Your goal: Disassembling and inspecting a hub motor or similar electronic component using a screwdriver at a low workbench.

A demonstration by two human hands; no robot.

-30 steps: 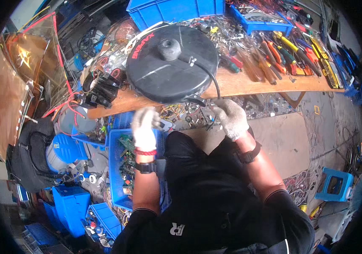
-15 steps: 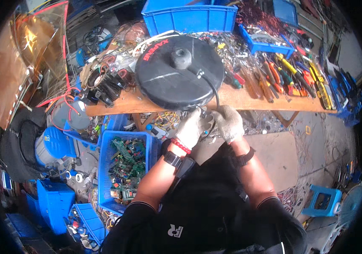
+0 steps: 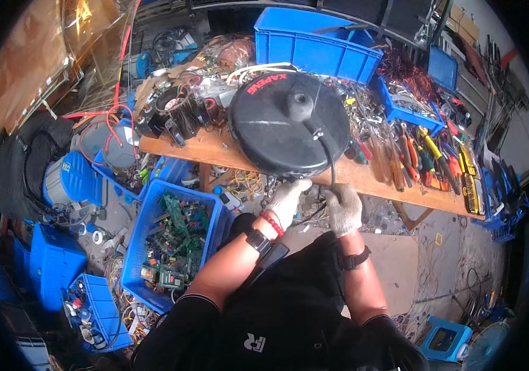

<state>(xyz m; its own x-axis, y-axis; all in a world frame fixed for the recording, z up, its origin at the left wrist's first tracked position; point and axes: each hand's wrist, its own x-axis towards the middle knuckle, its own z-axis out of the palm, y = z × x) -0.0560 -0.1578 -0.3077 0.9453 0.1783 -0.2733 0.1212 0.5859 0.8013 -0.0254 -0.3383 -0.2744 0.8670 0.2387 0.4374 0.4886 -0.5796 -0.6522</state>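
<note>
A large black round housing [image 3: 277, 139] lies on the wooden bench, with a raised hub in its middle. From a fitting beside the hub a thick black cable [image 3: 328, 154] runs down over the near rim. My right hand [image 3: 343, 211], in a white knit glove, is closed round this cable just below the rim. My left hand [image 3: 286, 203], also gloved, is held with curled fingers against the near edge of the housing. What those fingers hold, if anything, is hidden. The cable's lower part hangs between my hands.
Pliers and screwdrivers [image 3: 422, 157] lie on the bench [image 3: 239, 156] to the right. Small metal scraps cover its back, near a blue bin [image 3: 314, 52]. A blue crate [image 3: 137, 247] of green circuit boards stands at lower left. A blue stool [image 3: 443, 339] is at lower right.
The view has shifted and tilted, so the bench sits lower and further right in it. My right hand stays on the cable, my left near the rim.
</note>
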